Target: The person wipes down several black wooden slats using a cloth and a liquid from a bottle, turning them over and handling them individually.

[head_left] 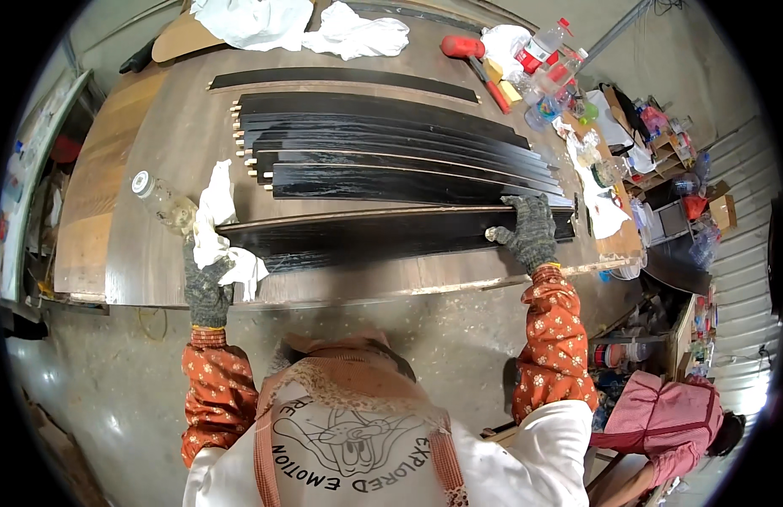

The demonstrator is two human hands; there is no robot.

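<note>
A long black wooden board [366,241] stands tilted on its edge along the near side of the table. My right hand [532,232], in a grey knitted glove, grips it near its right end with the thumb on the near face. At the board's left end my left hand [207,283], gloved alike, is closed around a crumpled white cloth [214,221]; the cloth hides most of the fingers. Beyond the board lie several black slats [391,139] side by side, with short wooden dowels at their left ends. One more black slat [341,79] lies apart behind them.
A clear jar [165,205] lies beside my left hand. At the far right are a red-headed mallet [476,63], yellow blocks [503,80] and plastic bottles [548,76]. White cloths [353,32] lie at the back. A person in pink [662,418] is bent over at lower right.
</note>
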